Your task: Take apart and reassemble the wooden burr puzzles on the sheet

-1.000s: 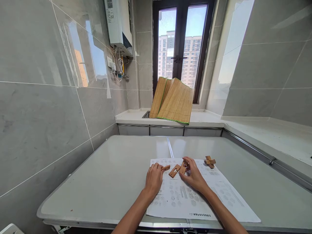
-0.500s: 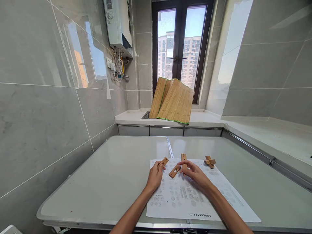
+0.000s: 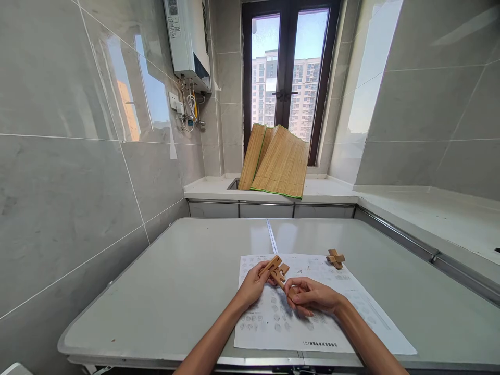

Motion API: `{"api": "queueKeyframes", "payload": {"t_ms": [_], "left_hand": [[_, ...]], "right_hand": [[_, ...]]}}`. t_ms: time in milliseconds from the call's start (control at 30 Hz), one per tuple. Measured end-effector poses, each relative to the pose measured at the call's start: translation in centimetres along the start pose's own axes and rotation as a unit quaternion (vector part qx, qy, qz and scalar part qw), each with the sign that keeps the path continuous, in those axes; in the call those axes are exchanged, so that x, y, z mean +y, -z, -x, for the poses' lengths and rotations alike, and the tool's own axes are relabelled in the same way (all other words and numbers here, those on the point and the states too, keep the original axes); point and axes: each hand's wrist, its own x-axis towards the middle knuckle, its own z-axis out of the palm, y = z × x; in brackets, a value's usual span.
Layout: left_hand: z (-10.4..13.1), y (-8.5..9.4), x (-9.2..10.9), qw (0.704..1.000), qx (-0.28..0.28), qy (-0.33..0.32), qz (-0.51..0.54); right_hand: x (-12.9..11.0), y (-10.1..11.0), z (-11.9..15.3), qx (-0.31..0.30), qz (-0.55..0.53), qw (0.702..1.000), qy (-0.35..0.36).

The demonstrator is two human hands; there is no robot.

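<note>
My left hand (image 3: pixel 253 285) is closed on notched wooden puzzle pieces (image 3: pixel 272 264) above the printed sheet (image 3: pixel 265 333). A slanting wooden puzzle piece (image 3: pixel 278 279) runs from this cluster down toward my right hand (image 3: pixel 312 296). The fingers of my right hand are curled around its lower end, partly hiding it. The pieces overlap and touch; whether they are locked together I cannot tell. Beyond my right hand, an assembled cross-shaped wooden puzzle (image 3: pixel 335 259) rests at the sheet's upper right corner.
The sheet lies on a pale folding table (image 3: pixel 148 302) with a metal seam. Behind it, a bamboo mat (image 3: pixel 281 164) leans on a white counter (image 3: pixel 332 187) below the window. A water heater (image 3: pixel 188 47) hangs on the tiled wall at left.
My right hand has moved down and turned, bringing its wooden piece against those at my left hand. The piece between my hands has left its former spot. My left hand has shifted slightly right.
</note>
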Motion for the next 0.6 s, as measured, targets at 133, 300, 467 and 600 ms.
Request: {"api": "queueKeyframes", "payload": {"t_ms": [133, 300, 467, 600], "left_hand": [[0.3, -0.1, 0.5, 0.999, -0.009, -0.002, -0.037], [0.6, -0.2, 0.8, 0.998, 0.001, 0.011, -0.059], [0.7, -0.4, 1.2, 0.998, -0.022, 0.006, -0.064], [0.7, -0.5, 1.7, 0.997, -0.031, -0.001, -0.076]], "right_hand": [[-0.2, -0.3, 0.0, 0.004, 0.009, 1.000, -0.004], [-0.4, -0.6, 0.0, 0.010, 0.021, 1.000, 0.007], [-0.2, -0.4, 0.0, 0.016, 0.031, 0.999, 0.004], [-0.4, -0.6, 0.1, 0.018, 0.039, 0.999, 0.001]]}}
